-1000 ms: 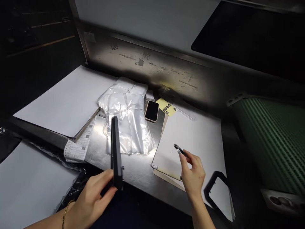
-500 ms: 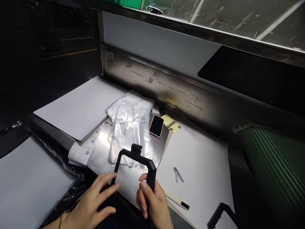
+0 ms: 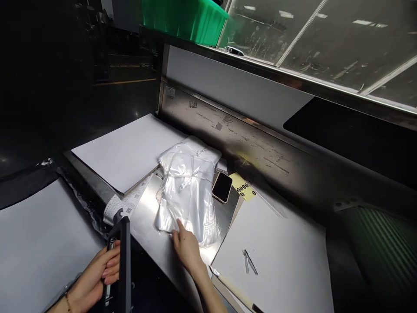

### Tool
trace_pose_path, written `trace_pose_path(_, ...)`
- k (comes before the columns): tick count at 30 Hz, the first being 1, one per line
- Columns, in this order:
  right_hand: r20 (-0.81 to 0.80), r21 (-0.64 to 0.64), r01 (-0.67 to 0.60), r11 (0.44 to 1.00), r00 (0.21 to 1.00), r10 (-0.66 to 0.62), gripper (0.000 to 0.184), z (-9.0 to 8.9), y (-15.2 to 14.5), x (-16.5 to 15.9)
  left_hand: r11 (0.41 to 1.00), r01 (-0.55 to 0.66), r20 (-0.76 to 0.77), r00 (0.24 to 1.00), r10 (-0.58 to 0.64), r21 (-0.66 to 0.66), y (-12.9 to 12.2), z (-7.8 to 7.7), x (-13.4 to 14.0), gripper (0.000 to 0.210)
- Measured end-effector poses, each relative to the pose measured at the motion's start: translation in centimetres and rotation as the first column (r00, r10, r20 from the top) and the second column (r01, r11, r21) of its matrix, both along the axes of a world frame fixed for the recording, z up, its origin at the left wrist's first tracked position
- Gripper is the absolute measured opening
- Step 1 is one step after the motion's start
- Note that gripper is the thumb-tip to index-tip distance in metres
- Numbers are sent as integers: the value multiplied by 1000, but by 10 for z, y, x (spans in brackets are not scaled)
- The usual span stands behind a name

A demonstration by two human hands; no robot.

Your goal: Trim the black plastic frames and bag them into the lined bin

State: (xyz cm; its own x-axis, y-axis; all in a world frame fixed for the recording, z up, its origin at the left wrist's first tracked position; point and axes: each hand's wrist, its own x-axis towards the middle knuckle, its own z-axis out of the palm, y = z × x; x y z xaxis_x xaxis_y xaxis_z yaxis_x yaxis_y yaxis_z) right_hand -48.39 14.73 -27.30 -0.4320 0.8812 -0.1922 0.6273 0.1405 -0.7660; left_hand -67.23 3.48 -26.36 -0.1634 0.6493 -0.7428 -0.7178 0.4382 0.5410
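My left hand (image 3: 97,276) grips a black plastic frame (image 3: 123,261), held on edge at the bottom left, over the front lip of the steel bench (image 3: 153,243). My right hand (image 3: 186,245) reaches forward and its fingertips touch the near edge of a tied bundle of clear plastic bags (image 3: 189,191) lying in the middle of the bench. Nothing is closed in that hand. Small metal tweezers (image 3: 249,261) lie on a white sheet (image 3: 280,243) to the right of it.
A phone (image 3: 222,187) and a yellow label (image 3: 243,188) lie beside the bags. White sheets (image 3: 130,148) and printed forms (image 3: 128,202) lie at left. A steel back wall (image 3: 247,139), green crate (image 3: 182,17) and green conveyor (image 3: 384,239) surround the bench.
The frame went from both hands to my left hand alone, moving left and turning edge-on. My right hand, which earlier let go of the tweezers, reached to the bag bundle. The camera tilted up.
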Motion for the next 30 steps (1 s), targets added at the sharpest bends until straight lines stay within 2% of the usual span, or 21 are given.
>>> trace_pose_path(2, 12, 73, -166, 983, 986, 166, 26, 1, -6, -6, 1000, -15, 18, 1000, 15, -1, -3, 1, -1, 31)
trace_pose_path(4, 32, 156, -245, 957, 969, 243, 20, 5, -7, -9, 1000, -26, 27, 999, 25, 18, -3, 5, 0, 26)
trace_pose_path(6, 86, 256, -183, 949, 982, 166, 19, 7, 5, -8, 999, -34, 26, 999, 33, 26, -4, 9, 0, 24)
trace_pose_path(9, 202, 410, -43, 911, 978, -44, 22, 3, 43, -1, 999, -30, 18, 999, 29, 13, -4, 14, 0, 23)
trace_pose_path(12, 324, 497, -89, 863, 942, -89, 23, -5, 79, 2, 999, -16, 17, 1000, 16, 29, -4, 18, 0, 24)
trace_pose_path(16, 432, 544, -225, 809, 901, -39, 37, -11, 97, -5, 999, -23, 14, 1000, 23, 43, -4, 18, 0, 27)
trace_pose_path(19, 464, 551, -260, 793, 886, -32, 35, -12, 102, -11, 998, -32, 23, 999, 31, 48, -5, 16, -1, 29)
trace_pose_path(23, 450, 549, -222, 806, 891, -62, 26, -10, 110, -11, 998, -48, 32, 998, 46, 51, -8, 13, -2, 28)
trace_pose_path(30, 350, 512, -131, 849, 935, -66, 23, 2, 112, -5, 998, -52, 35, 998, 50, 47, -5, 11, 0, 30)
